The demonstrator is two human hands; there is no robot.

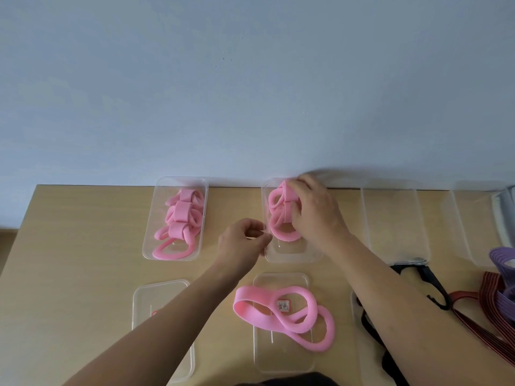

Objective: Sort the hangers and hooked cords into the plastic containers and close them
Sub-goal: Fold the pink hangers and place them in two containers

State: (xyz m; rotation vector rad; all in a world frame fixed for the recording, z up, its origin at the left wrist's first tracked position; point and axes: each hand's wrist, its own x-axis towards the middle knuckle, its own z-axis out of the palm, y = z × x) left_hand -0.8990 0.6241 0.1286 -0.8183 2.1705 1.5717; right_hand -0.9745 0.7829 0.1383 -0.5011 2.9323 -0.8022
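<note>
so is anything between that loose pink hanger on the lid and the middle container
Only table lies between the loose pink hanger and the middle container. The right hand grips the hangers inside at the far end; the left hand pinches its left rim. The near end is free.

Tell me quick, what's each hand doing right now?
Left hand: pinching the rim of the middle container.
Right hand: gripping the pink hangers inside it.

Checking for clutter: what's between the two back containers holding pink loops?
Head view: just the left hand, gripping the middle container by its rim, over bare tabletop.
</note>
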